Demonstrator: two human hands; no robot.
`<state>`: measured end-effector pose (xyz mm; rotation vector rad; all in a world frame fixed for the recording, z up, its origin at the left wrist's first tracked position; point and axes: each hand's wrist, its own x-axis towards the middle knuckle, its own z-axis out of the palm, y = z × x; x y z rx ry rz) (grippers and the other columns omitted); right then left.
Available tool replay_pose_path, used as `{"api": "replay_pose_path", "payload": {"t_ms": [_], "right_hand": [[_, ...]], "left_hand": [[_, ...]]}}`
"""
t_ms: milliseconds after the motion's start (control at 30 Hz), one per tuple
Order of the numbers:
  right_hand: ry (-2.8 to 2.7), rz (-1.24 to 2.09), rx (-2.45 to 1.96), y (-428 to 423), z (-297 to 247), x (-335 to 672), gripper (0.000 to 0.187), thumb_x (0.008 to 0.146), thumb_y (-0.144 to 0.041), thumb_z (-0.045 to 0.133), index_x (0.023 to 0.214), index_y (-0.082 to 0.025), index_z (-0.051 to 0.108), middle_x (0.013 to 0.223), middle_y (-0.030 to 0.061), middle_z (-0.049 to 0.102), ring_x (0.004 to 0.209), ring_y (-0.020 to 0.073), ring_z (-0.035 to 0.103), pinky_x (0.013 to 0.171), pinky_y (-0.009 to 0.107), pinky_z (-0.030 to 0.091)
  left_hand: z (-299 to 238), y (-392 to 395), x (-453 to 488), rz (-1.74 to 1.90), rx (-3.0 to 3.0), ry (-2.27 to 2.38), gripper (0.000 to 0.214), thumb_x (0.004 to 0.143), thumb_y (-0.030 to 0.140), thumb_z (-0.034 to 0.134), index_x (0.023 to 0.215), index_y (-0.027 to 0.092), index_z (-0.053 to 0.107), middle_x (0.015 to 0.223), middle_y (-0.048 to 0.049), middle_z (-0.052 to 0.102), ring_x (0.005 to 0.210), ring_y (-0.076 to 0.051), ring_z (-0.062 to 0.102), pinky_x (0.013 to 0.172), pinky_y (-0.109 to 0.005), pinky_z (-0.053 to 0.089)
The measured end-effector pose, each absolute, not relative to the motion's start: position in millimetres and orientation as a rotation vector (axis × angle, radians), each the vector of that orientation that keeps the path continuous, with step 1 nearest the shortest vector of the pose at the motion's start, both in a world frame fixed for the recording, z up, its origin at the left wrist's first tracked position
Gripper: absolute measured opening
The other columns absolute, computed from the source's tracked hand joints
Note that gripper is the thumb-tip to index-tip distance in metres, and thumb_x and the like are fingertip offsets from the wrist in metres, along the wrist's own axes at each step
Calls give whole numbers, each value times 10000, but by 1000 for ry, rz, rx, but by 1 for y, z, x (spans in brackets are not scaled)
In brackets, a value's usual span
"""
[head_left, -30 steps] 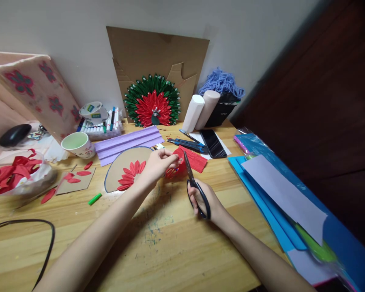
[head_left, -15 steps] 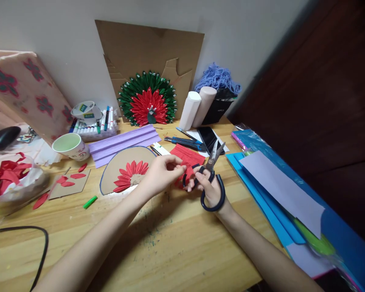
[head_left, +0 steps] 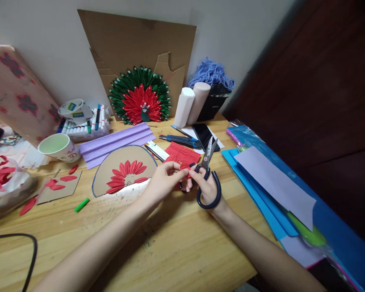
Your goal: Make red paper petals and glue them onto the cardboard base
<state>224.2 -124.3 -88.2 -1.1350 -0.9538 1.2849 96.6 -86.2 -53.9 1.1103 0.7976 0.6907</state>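
Note:
My left hand (head_left: 169, 177) pinches a small piece of red crepe paper (head_left: 185, 166) between thumb and fingertips. My right hand (head_left: 207, 187) holds black-handled scissors (head_left: 207, 159), blades pointing up and away, while its thumb and fingertip meet the same red piece. Just behind the hands lies a larger sheet of red crepe paper (head_left: 184, 152), partly hidden by them. Left of my left hand is a cardboard fan shape (head_left: 108, 168) with a blue edge, bearing red paper petals (head_left: 128, 167) in a half ring.
Loose petals lie on a small cardboard piece (head_left: 74, 187) beside a green marker cap (head_left: 82, 205). Behind are purple crepe paper (head_left: 115, 144), a paper cup (head_left: 59, 148), a utility knife (head_left: 181, 140) and a phone (head_left: 205, 136). Blue folders (head_left: 255, 190) line the right edge.
My right thumb has come in to meet my left fingertips at the red piece. The view has shifted, so most things sit further left and my left forearm covers less of the fan.

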Motion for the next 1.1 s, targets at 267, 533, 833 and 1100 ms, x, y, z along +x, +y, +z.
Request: {"api": "replay_pose_path", "payload": {"t_ms": [267,533,833,1100], "right_hand": [[-910,1384,-1142,-121,-91,226,360,751,-541,584,743,-190,503,487,-46,546,431,117,539,508,259,494],[-978,1748,-1081,-129,-92,224,662,719,-796,344,765,-163,532,529,3,578,459,146,586,528,281,511],[-1166,1757,-1042,-139,-101,224,661,726,-801,344,796,-163,503,486,-35,506,418,108,525,443,216,432],[-1061,1717,-1100,-135,-101,225,666,695,-821,358,734,-170,496,436,-52,486,370,97,506,432,221,451]], "left_hand": [[-57,-81,92,781,1051,982,199,664,204,699,660,143,509,538,30,593,500,-75,546,538,-190,425],[-46,-76,87,844,1050,1047,169,646,199,715,702,108,584,579,14,605,529,-71,542,560,-190,419],[-45,-72,84,857,1082,1130,151,669,236,659,621,131,562,531,26,560,487,-70,497,518,-196,381],[-38,-69,79,711,1082,1105,102,610,89,585,598,151,505,529,26,562,496,-71,509,527,-195,397]]}}
